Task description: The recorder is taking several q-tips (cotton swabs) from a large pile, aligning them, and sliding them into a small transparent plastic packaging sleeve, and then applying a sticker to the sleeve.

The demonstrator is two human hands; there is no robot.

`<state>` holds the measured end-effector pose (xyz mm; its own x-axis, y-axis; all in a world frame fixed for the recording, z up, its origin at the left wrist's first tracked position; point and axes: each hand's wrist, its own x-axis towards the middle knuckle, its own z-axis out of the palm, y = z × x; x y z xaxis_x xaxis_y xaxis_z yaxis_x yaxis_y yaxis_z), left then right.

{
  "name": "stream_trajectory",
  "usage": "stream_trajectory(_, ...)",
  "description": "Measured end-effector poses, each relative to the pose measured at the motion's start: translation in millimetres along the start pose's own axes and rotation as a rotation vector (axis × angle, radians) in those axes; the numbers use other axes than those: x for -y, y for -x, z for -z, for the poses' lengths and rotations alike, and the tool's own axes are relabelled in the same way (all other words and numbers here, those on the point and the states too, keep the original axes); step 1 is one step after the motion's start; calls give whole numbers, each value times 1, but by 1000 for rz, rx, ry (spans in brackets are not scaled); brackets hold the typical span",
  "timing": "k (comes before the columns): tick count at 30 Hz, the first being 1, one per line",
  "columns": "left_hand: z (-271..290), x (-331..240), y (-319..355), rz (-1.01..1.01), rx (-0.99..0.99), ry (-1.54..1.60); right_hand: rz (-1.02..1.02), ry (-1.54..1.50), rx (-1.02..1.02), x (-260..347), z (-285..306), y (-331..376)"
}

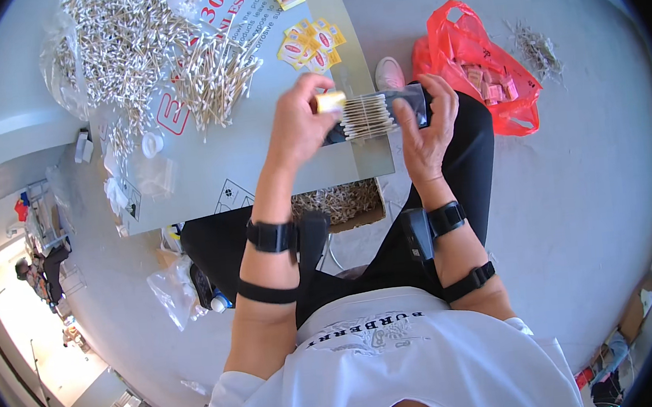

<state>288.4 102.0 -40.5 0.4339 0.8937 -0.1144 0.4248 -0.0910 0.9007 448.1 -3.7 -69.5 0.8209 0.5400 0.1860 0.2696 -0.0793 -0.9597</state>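
Observation:
Over the near right edge of the table, my left hand (299, 120) pinches a small yellow card (330, 101), blurred by motion. A flat row of cotton swabs (366, 117) lies side by side between my hands. Around the swabs shows a dark, shiny piece that looks like a thin plastic pouch (412, 104); whether the swabs are inside it or on top, I cannot tell. My right hand (429, 128) grips the right end of this pouch, thumb in front and fingers behind. The left hand's fingers partly hide the pouch's other end.
Loose cotton swabs (122, 47) heap at the table's far left, beside a spread bundle (214, 77). Several yellow cards (314, 45) lie beyond my hands. A red plastic bag (516, 113) with pink packs stands on the floor at right. Beneath the table, a carton (376, 213) holds more swabs.

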Motion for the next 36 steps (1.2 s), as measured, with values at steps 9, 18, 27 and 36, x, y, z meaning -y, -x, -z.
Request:
stream_trajectory(9,-25,-19,47,116,81,404,-133,-267,547,13,7,24)
stream_trajectory(18,-19,17,30,267,-228,143,-19,1,10,-27,2,16)
stream_trajectory(27,-32,15,13,178,-174,-163,-998,-576,307,-35,1,8)
stream_trajectory(36,-36,8,0,95,-86,-289,-906,-538,303,-35,-5,10)
